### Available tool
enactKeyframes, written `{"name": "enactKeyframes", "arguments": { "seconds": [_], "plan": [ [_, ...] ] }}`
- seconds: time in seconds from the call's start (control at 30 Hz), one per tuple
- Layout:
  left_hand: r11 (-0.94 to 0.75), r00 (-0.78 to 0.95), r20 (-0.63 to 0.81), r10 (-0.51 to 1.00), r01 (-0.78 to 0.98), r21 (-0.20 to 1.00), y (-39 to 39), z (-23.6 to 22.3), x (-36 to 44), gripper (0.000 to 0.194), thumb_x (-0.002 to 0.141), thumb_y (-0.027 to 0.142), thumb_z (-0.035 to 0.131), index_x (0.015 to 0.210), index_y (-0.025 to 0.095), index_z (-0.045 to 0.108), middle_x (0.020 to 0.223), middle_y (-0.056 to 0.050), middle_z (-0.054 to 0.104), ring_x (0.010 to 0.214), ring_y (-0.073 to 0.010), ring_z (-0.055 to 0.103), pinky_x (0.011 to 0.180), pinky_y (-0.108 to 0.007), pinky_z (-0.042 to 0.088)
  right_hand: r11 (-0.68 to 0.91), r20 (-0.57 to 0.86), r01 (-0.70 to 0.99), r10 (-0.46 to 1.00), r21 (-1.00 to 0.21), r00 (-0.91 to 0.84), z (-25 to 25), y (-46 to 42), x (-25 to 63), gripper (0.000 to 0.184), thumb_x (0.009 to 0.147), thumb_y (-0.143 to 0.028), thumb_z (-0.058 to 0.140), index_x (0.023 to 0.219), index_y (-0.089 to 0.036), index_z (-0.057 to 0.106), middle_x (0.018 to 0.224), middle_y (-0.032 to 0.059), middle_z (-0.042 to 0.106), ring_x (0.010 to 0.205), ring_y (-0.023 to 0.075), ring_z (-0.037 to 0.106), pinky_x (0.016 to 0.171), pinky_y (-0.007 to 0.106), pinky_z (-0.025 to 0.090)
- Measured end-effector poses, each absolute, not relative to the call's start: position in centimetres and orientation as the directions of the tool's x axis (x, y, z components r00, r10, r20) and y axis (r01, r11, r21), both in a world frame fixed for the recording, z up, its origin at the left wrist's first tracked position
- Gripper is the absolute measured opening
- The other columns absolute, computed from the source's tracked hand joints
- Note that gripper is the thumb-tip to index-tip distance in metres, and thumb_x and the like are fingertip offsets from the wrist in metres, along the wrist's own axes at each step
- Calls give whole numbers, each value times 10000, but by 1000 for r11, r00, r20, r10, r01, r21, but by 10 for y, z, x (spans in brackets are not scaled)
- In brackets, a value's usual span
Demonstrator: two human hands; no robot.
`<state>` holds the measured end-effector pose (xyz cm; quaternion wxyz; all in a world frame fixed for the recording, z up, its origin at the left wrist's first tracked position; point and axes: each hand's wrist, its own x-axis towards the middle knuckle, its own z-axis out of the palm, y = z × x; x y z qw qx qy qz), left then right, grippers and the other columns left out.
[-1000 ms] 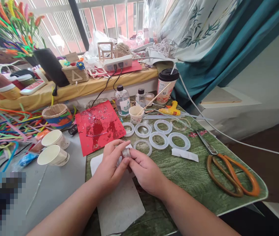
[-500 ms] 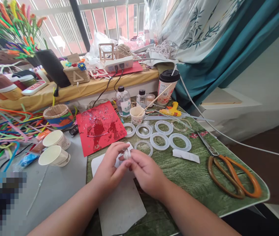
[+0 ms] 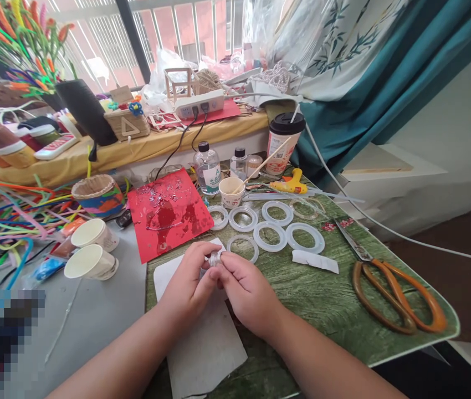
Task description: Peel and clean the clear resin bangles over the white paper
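Observation:
Between the fingertips of both hands is a small, clear, crumpled-looking piece (image 3: pixel 214 259), mostly covered by fingers; its kind I cannot make out. My left hand (image 3: pixel 189 277) pinches it from the left, and my right hand (image 3: pixel 249 288) closes on it from the right. Under the hands lies a sheet of white paper (image 3: pixel 202 349). Just beyond them, several translucent ring molds (image 3: pixel 269 237) rest on the green wood-patterned mat (image 3: pixel 302 299). A white paper strip (image 3: pixel 315 261) lies right of the hands.
Large orange-handled scissors (image 3: pixel 397 296) lie at the right. Behind the rings stand a paper cup (image 3: pixel 231 194) holding a stick, a clear bottle (image 3: pixel 208 169) and a yellow glue gun (image 3: pixel 291 182). Red card (image 3: pixel 171 213) with wet blotches and two paper cups (image 3: pixel 90 262) are at left.
Both hands stay nearly in place, with small finger shifts. More of the clear piece shows between the fingertips now. The view has shifted slightly.

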<state>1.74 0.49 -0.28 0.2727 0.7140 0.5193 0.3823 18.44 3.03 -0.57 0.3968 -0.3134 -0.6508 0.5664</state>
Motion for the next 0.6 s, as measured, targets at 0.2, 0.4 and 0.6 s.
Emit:
{"name": "enactKeyframes", "arguments": {
  "seconds": [0.2, 0.4, 0.6],
  "plan": [
    [-222, 162, 165, 973, 458, 861, 0, -1, 19, 488, 1068, 601, 467, 1348, 223, 597, 1227, -124, 710, 1044, -282, 680, 938, -429, 542, 86, 138, -127, 859, -988, -493, -3, 26, 186, 381, 1096, -389, 465, 775, -204, 556, 778, 3, 556, 733, 162, 494, 686, 297, 411],
    [-156, 135, 115, 984, 347, 925, -2, -2, 18, 506, 1070, 614, 449, 1337, 226, 633, 1178, -107, 729, 1004, -270, 690, 900, -401, 563, 131, 166, -108, 872, -985, -461, -2, 29, 186, 422, 1106, -412, 477, 771, -198, 617, 755, 5, 619, 727, 160, 547, 693, 290, 429],
    [-242, 152, 199, 968, 360, 901, -1, -2, 15, 459, 1093, 563, 443, 1379, 241, 602, 1226, -101, 722, 1066, -263, 695, 953, -397, 546, 213, 236, -103, 846, -972, -478, 3, 31, 188, 352, 1081, -312, 492, 779, -208, 639, 827, 24, 644, 812, 184, 596, 813, 320, 497]
  ]
}}
